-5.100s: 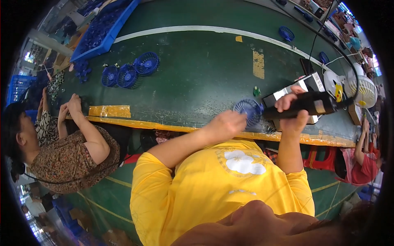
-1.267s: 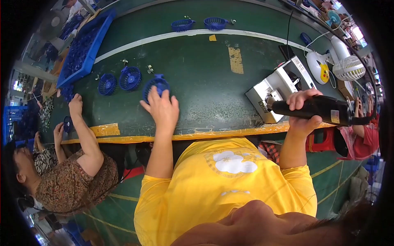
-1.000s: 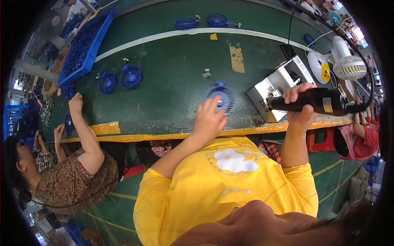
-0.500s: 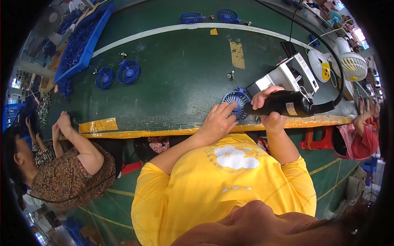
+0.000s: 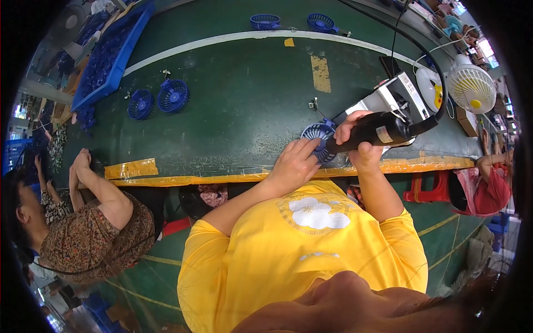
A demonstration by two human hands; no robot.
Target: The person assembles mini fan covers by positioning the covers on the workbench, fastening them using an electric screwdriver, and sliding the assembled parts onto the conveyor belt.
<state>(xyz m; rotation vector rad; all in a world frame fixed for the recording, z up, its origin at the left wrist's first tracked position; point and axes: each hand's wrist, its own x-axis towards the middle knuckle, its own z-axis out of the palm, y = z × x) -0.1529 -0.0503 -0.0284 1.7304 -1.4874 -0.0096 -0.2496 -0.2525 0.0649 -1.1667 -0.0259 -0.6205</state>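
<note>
My left hand [image 5: 297,162] rests at the bench's front edge, its fingers closed on the rim of a round blue slatted fan housing [image 5: 315,132]. In my right hand [image 5: 360,140] is a black powered screwdriver [image 5: 377,134], lying almost level with its tip end over the right side of the housing. The tip itself is hidden, and so is any screw under it. A thick black cable [image 5: 436,117] leaves the back of the tool. Just beyond the housing lies a small metal part [image 5: 314,105].
Close right are a white-and-silver box [image 5: 402,91] and a white fan [image 5: 472,91]. Blue housings [image 5: 173,95] lie to the left; two more [image 5: 265,22] lie past the white line. A blue tray [image 5: 111,61] stands far left. People sit at both sides.
The screwdriver has moved a little left toward the housing, its cable with it. The two far housings have shifted right. The white fan's head has turned. My left hand has barely moved.
</note>
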